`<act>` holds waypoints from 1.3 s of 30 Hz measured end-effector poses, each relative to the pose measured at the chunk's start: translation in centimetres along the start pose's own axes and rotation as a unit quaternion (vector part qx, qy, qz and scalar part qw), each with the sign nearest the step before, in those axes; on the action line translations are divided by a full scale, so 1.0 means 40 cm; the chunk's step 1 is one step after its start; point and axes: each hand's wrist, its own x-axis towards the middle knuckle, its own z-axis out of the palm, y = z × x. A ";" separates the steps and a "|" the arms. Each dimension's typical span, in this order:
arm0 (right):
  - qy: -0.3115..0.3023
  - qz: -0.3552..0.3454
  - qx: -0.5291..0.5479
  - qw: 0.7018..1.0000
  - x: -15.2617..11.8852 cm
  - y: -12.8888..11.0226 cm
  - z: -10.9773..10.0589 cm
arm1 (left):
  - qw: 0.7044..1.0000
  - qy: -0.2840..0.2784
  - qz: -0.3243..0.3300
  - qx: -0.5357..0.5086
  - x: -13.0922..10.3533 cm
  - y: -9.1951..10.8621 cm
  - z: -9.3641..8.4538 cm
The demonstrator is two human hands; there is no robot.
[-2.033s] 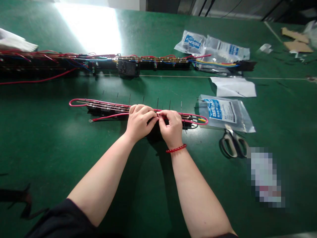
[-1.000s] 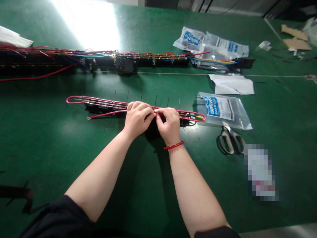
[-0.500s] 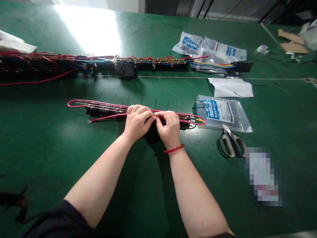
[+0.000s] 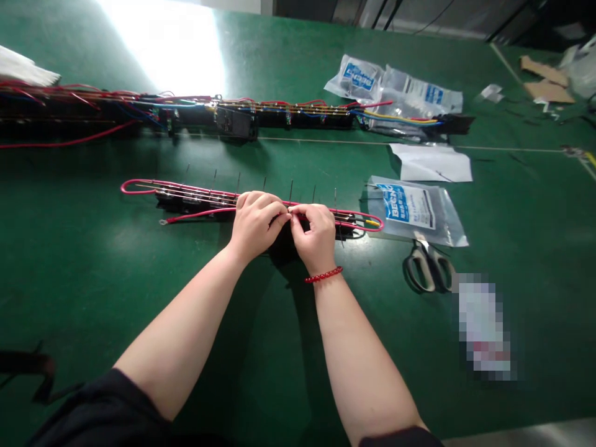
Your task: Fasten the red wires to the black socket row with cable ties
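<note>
The red cable [image 4: 205, 213] already loops along the central black bar [image 4: 170, 200], its lug end [image 4: 162, 221] apparently unfastened at nine o'clock, while left hand [image 4: 257, 222] and right hand [image 4: 316, 233] pinch closed mid-bar, their grip hidden

"BECNO" on clear plastic bags [image 4: 416, 212]

The left hand [image 4: 256, 225] and right hand [image 4: 315, 233] hide the middle of the wired black strip [image 4: 200, 200]; what lies between their fingertips (tiny, if anything) is too small to tell. The longer wired assembly [image 4: 190, 117] and a white bundle [image 4: 25, 69] run off the left edge. Coarse pixels blur an item [image 4: 482, 326] beside the scissors [image 4: 436, 270].
</note>
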 end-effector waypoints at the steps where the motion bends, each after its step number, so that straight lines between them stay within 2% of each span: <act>1: 0.000 0.002 -0.001 1.000 0.000 -0.001 0.000 | 1.000 -0.001 0.000 -0.001 -0.001 0.000 0.000; 25: 0.044 -0.014 0.008 0.999 -0.001 0.003 0.002 | 1.000 0.024 0.010 -0.003 0.003 0.005 0.002; 39: 0.030 -0.010 0.008 0.999 0.003 -0.004 -0.004 | 1.000 0.015 -0.004 0.000 0.005 0.008 0.005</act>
